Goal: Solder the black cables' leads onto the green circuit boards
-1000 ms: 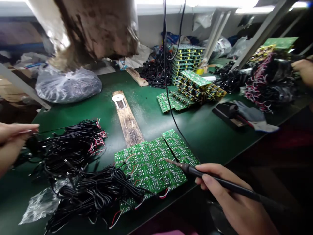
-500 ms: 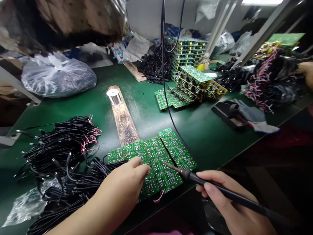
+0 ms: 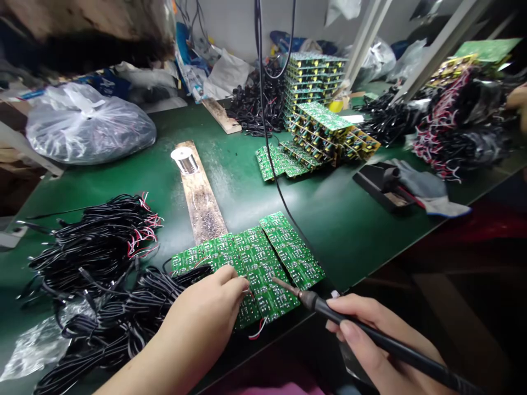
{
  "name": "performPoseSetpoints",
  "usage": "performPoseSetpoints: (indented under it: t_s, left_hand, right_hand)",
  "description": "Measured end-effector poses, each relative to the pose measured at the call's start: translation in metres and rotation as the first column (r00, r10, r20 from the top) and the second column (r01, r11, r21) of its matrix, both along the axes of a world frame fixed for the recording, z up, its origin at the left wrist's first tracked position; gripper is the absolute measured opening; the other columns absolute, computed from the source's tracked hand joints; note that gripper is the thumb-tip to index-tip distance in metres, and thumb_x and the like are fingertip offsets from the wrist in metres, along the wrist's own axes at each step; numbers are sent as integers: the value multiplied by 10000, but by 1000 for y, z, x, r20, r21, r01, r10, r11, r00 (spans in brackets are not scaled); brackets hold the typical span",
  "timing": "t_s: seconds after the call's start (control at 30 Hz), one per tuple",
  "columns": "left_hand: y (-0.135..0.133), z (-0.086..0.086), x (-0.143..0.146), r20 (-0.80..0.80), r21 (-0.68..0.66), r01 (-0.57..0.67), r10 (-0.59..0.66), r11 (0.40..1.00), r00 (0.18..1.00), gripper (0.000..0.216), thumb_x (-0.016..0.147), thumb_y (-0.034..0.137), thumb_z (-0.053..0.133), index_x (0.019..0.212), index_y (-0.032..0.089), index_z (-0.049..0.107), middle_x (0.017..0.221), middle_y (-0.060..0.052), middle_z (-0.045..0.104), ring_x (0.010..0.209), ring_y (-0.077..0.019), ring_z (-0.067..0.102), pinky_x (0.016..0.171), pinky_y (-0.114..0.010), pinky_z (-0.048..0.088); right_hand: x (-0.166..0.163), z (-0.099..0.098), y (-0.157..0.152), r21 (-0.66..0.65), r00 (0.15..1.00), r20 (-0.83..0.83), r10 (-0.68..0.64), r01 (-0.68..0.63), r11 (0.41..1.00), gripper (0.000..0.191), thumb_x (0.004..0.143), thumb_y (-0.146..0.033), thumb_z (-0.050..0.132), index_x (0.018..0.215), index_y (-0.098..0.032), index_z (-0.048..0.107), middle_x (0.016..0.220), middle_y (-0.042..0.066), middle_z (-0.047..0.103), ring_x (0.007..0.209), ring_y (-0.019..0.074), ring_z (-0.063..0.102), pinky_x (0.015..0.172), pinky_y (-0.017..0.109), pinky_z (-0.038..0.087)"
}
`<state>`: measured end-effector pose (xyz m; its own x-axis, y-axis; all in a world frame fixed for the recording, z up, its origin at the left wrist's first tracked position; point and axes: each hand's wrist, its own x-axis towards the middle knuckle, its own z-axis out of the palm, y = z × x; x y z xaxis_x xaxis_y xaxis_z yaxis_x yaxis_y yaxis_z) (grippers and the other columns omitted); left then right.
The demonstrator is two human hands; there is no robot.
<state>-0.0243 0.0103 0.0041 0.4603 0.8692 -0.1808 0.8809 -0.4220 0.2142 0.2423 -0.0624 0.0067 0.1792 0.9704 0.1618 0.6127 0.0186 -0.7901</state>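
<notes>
Green circuit boards [image 3: 263,269] lie side by side near the bench's front edge, dotted with solder joints. My left hand [image 3: 206,307] rests over the left boards, thumb and finger pinched on a thin-wired black cable [image 3: 198,274]; the wire ends are mostly hidden by the fingers. In my right hand [image 3: 370,334] is a soldering iron [image 3: 315,303], held like a pen. Its tip points left, at or just above the middle board; contact cannot be made out. Red and white wires [image 3: 259,329] stick out at the boards' front edge.
Bundled black cables [image 3: 94,241] lie at left. A solder spool [image 3: 184,161] stands on a scorched wooden strip [image 3: 201,203]. Stacked boards [image 3: 317,131], a soldering iron holder [image 3: 382,186] and a glove [image 3: 428,189] sit further right. A black cord [image 3: 267,137] hangs down over the bench.
The whole view has shifted slightly, so bench items appear a little further left. Both hands keep their grips, and the iron stays over the same middle board.
</notes>
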Motion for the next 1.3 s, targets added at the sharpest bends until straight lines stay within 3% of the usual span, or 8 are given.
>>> performPoseSetpoints:
  t_s: [0.13,0.3,0.63,0.97,1.2,1.3]
  left_hand:
    - [-4,-9,7,-1,95,-64,65,993,998,333,1063,373,364,999,271,675,964,-42,658,792,-180,641,655,-309,492]
    - [-5,-16,12,14,99,-84,83,992,996,315,1064,357,362,994,269,657,926,-31,648,796,-182,640,647,-317,468]
    - [-9,-7,15,-29,103,-63,66,993,997,217,1019,254,459,827,233,558,837,6,606,750,-186,609,638,-321,421]
    - [-14,-10,13,-14,170,-10,13,985,1000,212,1002,213,488,802,237,554,808,9,597,738,-202,604,631,-335,439]
    - [-14,-13,12,-5,190,-3,4,982,1000,192,987,201,506,806,234,560,808,4,609,743,-203,608,637,-335,460]
    - [-15,-14,11,-7,198,1,0,980,1000,180,981,195,512,813,234,563,811,0,613,744,-206,609,641,-337,470]
  right_hand:
    - [-2,2,1,11,998,8,63,-63,998,166,939,-389,607,1045,-349,728,954,-49,790,779,158,785,751,204,649]
    - [-8,6,1,38,996,23,86,-87,995,156,953,-369,597,1055,-349,713,935,-54,789,776,146,782,809,209,641]
    - [-9,9,-2,4,983,126,134,-136,991,155,951,-380,594,1043,-343,713,927,-52,796,783,148,785,785,212,642]
    - [-13,9,14,-103,973,-22,230,-231,967,143,982,-305,551,1035,-303,684,804,-47,763,698,112,758,629,154,610]
    - [-15,11,15,-85,968,10,251,-249,965,151,987,-290,534,1045,-322,669,805,-64,758,694,92,750,619,131,599]
    - [-17,15,14,-88,956,64,285,-279,956,148,974,-297,560,1055,-335,677,886,-62,773,766,104,761,683,155,616]
